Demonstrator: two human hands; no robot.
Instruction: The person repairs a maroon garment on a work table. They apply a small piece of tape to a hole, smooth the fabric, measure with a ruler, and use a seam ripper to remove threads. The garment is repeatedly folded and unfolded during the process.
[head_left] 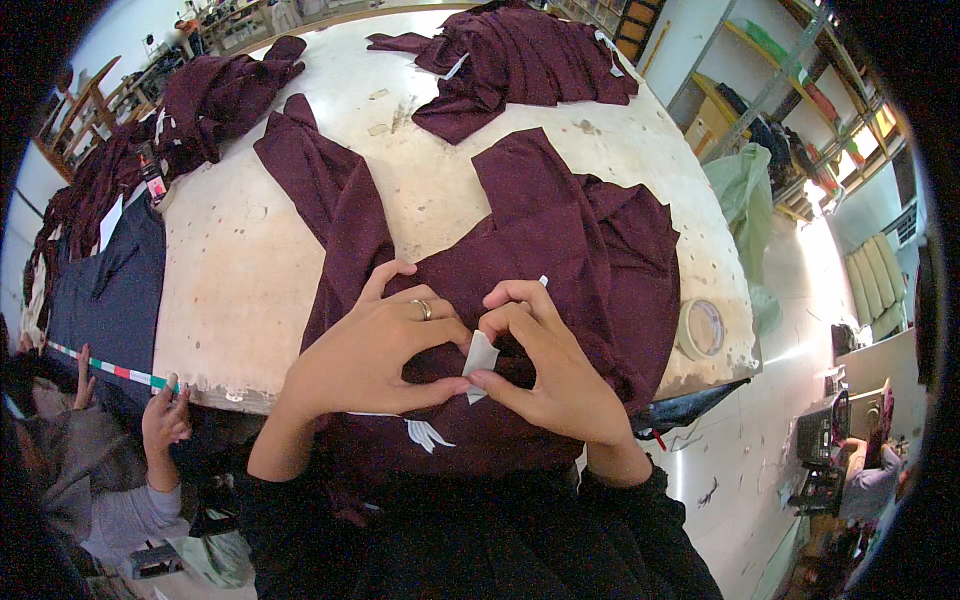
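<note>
Both hands are over a maroon garment (520,230) spread at the near edge of the pale table. My left hand (365,355), with a ring on one finger, pinches a small white folded piece (481,355), paper or cloth, between thumb and fingertips; its forefinger is raised and bent over the maroon fabric. My right hand (540,370) pinches the same white piece from the right with thumb and bent fingers. Below my left hand, some white strips (428,437) lie on the maroon cloth.
The table (220,280) carries maroon piles (525,75) behind, dark blue cloth (110,300) at left and a tape roll (700,328) at right. A co-worker's hand (160,425) holds a striped measuring tape. Shelves (760,80) and another person (870,470) are at right.
</note>
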